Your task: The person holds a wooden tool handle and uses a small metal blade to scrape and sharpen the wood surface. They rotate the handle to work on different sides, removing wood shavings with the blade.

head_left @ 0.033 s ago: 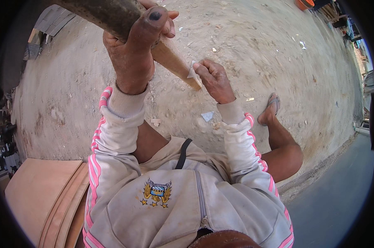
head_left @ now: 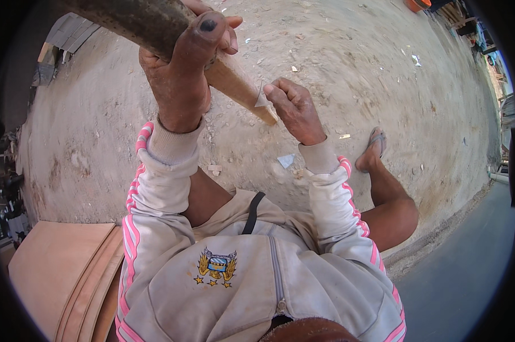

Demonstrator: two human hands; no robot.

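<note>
My left hand [head_left: 180,80] is raised and wrapped around a thick wooden stick [head_left: 234,85], dark at its upper part and pale where it tapers toward its lower end. My right hand [head_left: 294,108] pinches a small pale flat shard [head_left: 261,100] and presses its edge against the pale part of the stick, close to the tip. Both arms wear a light grey jacket with pink stripes. The stick's upper end runs out of view at the top left.
Sandy ground [head_left: 354,62] with small scraps lies ahead. My right foot in a sandal [head_left: 374,148] rests on it, knee bent. Stacked curved wooden boards [head_left: 58,273] sit at the lower left. Grey pavement [head_left: 468,268] runs along the lower right.
</note>
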